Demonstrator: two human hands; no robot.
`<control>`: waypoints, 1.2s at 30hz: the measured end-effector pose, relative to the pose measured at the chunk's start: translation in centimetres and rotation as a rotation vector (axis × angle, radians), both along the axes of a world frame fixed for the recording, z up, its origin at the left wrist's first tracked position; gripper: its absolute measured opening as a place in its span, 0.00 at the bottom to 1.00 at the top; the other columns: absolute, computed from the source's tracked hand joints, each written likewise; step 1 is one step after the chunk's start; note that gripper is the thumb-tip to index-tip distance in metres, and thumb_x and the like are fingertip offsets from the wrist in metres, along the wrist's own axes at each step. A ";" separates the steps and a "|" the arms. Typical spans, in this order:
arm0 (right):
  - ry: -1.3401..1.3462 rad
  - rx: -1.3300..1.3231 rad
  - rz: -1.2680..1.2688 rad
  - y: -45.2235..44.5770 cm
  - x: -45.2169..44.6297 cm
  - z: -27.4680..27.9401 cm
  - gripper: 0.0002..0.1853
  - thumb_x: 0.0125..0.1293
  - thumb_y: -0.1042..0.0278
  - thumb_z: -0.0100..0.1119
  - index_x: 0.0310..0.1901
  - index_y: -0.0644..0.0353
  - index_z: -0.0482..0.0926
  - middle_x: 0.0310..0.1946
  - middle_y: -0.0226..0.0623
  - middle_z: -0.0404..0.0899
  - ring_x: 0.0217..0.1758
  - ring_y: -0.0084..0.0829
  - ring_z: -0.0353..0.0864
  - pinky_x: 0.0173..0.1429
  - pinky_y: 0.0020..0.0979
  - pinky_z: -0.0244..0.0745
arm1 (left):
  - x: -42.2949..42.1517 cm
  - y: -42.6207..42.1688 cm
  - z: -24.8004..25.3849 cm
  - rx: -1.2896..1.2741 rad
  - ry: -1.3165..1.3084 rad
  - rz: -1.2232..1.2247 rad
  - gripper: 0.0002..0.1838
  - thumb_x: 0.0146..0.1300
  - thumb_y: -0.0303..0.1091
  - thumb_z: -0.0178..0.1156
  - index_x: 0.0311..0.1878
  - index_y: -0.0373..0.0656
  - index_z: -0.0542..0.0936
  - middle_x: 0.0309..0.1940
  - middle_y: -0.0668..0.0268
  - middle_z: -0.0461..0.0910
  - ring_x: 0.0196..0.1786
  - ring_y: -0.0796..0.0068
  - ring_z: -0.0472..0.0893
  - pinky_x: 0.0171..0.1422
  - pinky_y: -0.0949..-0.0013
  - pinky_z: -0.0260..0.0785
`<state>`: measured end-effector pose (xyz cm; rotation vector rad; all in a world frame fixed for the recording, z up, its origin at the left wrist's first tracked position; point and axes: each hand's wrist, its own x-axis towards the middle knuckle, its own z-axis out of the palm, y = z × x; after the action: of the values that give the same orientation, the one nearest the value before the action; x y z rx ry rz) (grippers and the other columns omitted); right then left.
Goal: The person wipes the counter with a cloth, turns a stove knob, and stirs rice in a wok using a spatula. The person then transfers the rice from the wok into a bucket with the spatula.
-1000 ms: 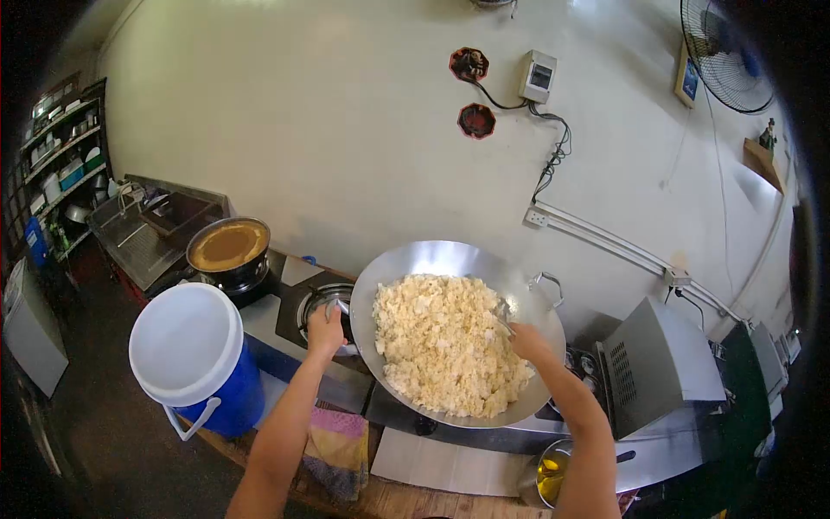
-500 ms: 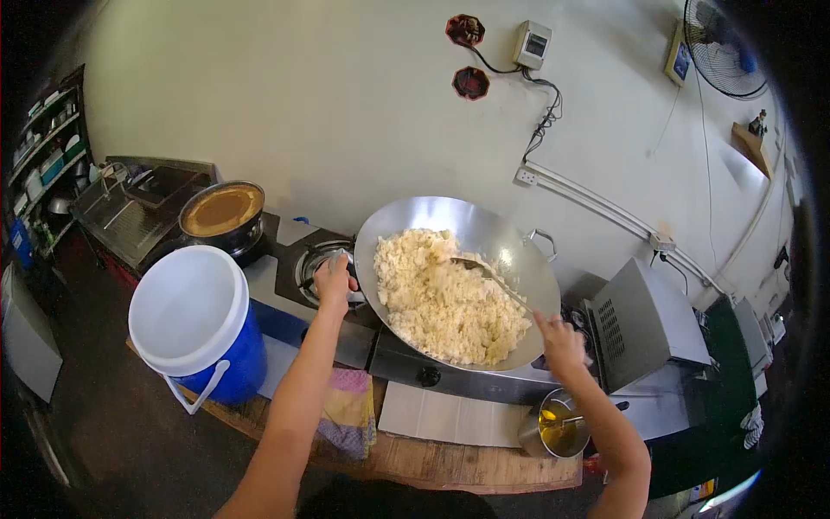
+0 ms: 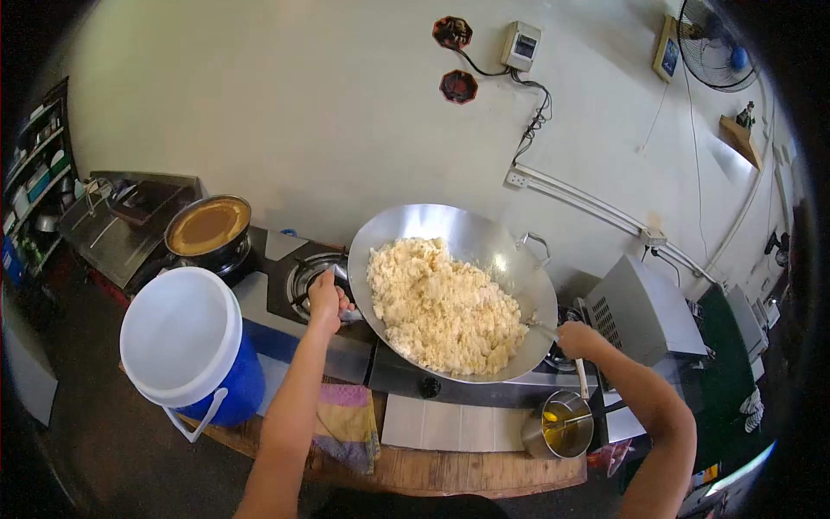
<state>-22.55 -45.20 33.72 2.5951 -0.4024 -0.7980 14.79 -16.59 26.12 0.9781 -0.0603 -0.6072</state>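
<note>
A wide steel wok (image 3: 510, 251) tilts toward me on the stove, holding a large mound of pale yellow, crumbly rice (image 3: 441, 303). On its left side, my left hand (image 3: 327, 303) is closed around the wok's handle. My right hand (image 3: 579, 339) grips a long-handled metal spatula (image 3: 543, 329) at the wok's right rim. The spatula's light-coloured handle end points down below my fist, and its blade is at the right edge of the rice, partly hidden.
A blue cooler bucket with a white rim (image 3: 186, 281) stands at left, near a pot of brown liquid (image 3: 209, 227). By my right forearm is a steel pot (image 3: 540, 430) with yellow liquid and a utensil. A folded cloth (image 3: 346, 424) and cardboard (image 3: 458, 424) lie in front.
The spatula has swept from the middle of the rice to the wok's right side, my right hand moving right with it. My left hand keeps its hold on the handle. The view has shifted slightly.
</note>
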 end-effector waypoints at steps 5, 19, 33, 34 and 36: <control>-0.568 0.505 -0.195 -4.2 2.2 -7.6 0.15 0.51 0.64 0.52 0.39 0.62 0.75 0.25 0.46 0.76 0.31 0.41 0.78 0.35 0.37 0.74 | 0.0 0.4 0.6 0.070 -0.041 -0.034 0.11 0.66 0.40 0.40 0.42 0.44 0.67 0.12 0.71 0.57 0.09 0.78 0.59 0.16 0.67 0.61; -0.753 0.105 -0.334 4.7 7.6 -4.7 0.26 0.55 0.70 0.49 0.58 0.55 0.60 0.34 0.52 0.75 0.37 0.49 0.75 0.40 0.43 0.70 | 0.3 -0.5 -0.8 0.201 -0.228 0.095 0.16 0.66 0.41 0.39 0.38 0.37 0.70 0.09 0.67 0.62 0.08 0.77 0.62 0.13 0.70 0.61; -0.630 -0.264 -0.209 16.4 0.4 6.7 0.31 0.52 0.75 0.48 0.61 0.47 0.58 0.46 0.45 0.69 0.26 0.37 0.79 0.27 0.33 0.74 | 0.6 0.3 -0.7 0.100 -0.217 -0.013 0.17 0.65 0.42 0.40 0.32 0.38 0.69 0.09 0.67 0.63 0.09 0.75 0.64 0.14 0.68 0.63; -0.584 -0.258 -0.192 17.0 0.3 6.9 0.31 0.52 0.75 0.49 0.60 0.47 0.58 0.45 0.45 0.69 0.26 0.36 0.79 0.27 0.33 0.74 | 0.5 0.3 -0.8 0.103 -0.214 -0.007 0.17 0.65 0.42 0.40 0.33 0.38 0.69 0.09 0.66 0.63 0.09 0.75 0.64 0.14 0.67 0.63; -0.497 -0.251 -0.152 17.9 0.7 6.9 0.30 0.52 0.73 0.49 0.60 0.48 0.58 0.43 0.44 0.70 0.26 0.35 0.79 0.28 0.33 0.75 | 0.4 0.2 -0.6 0.101 -0.212 0.010 0.17 0.65 0.42 0.40 0.33 0.37 0.69 0.09 0.66 0.63 0.09 0.75 0.64 0.14 0.67 0.64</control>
<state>-21.88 -27.32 40.64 2.5180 -0.7931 -0.1170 15.17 -16.39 25.51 1.1378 -0.2149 -0.4994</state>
